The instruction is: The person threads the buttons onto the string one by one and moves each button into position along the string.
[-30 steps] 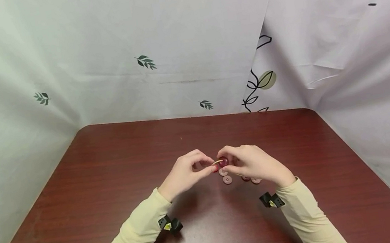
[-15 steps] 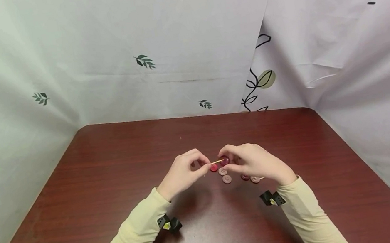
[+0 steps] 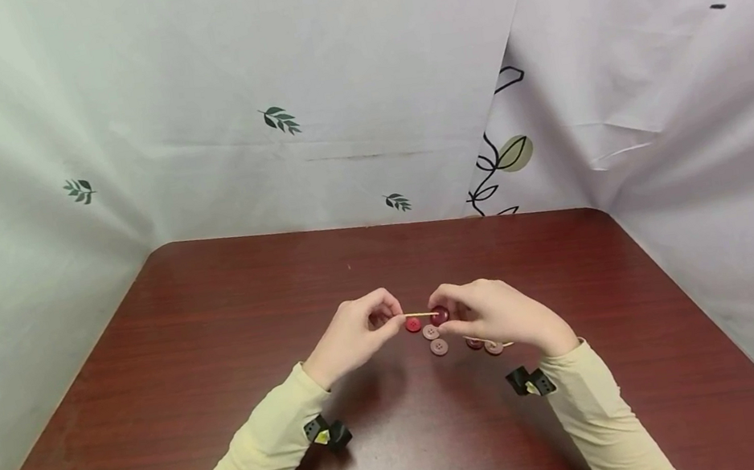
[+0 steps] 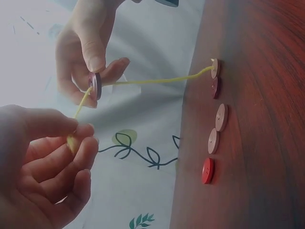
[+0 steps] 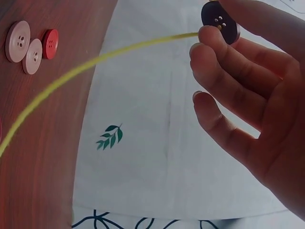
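My left hand (image 3: 354,334) pinches the end of a yellow string (image 4: 82,106) between thumb and fingers. Opposite it, my right hand (image 3: 502,315) holds a dark red button (image 3: 439,316) by its edge, above the table. The string passes through this button, whose several holes show in the right wrist view. From the button's other side the string (image 4: 157,81) runs down to a pink button (image 4: 216,68) on the table. Beside that one lies another dark red button (image 4: 216,88). Between the hands the string is drawn nearly straight.
Two pink buttons (image 3: 430,332) and a bright red button (image 3: 413,325) lie on the reddish-brown table (image 3: 246,287), just below the hands. A white cloth (image 3: 334,46) with leaf prints hangs behind and at both sides of the table.
The right hand has shifted slightly right with its button, and the left slightly left. The string between them has become longer and straighter, baring the bright red button.
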The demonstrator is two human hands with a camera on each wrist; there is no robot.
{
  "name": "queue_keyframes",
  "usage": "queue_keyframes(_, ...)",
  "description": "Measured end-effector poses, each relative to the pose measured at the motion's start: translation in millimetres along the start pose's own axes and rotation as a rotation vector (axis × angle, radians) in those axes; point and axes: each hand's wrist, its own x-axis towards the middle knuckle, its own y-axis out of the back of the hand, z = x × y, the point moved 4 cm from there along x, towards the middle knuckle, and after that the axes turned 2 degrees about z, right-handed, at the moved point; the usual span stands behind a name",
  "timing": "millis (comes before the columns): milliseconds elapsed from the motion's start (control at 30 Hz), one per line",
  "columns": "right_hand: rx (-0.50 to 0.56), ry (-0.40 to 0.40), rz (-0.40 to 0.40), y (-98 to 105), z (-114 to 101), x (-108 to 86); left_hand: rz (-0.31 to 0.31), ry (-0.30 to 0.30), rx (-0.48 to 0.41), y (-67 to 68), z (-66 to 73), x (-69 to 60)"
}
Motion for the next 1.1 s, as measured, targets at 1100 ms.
queue_keyframes(1100,0.017,-0.026,-0.139,-3.6,6.7,-2.2,-0.151,0.01,0.101,-6.2,-0.2,-0.9)
